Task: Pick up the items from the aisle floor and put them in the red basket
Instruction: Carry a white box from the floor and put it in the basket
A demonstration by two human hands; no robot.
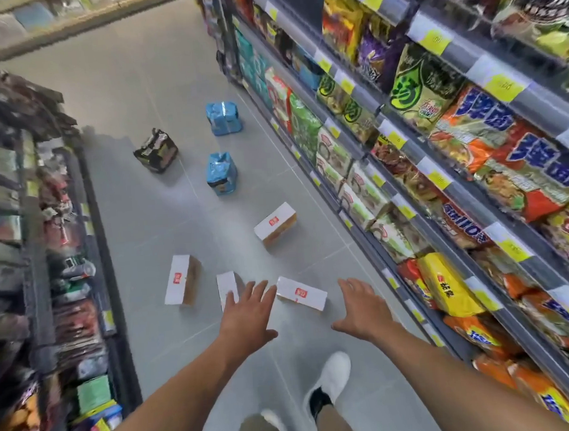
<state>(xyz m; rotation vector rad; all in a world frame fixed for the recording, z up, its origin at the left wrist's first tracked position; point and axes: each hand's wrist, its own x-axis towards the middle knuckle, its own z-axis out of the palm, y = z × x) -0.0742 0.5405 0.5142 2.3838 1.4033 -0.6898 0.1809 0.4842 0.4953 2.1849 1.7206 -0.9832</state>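
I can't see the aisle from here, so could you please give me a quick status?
Hands open, empty: left hand, right hand. Nearest white box between them, on floor. No red basket in view; nothing blocking.

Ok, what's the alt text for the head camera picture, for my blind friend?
The left hand and right hand, both open, reach down toward a white box on the grey aisle floor. Three more white boxes, two blue packs and one dark pack lie scattered ahead, between shelves.

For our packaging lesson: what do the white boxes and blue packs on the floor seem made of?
White boxes: likely matt cardboard, given flat faces and sharp edges. Blue packs: probably glossy plastic film, crinkled with bright glints.
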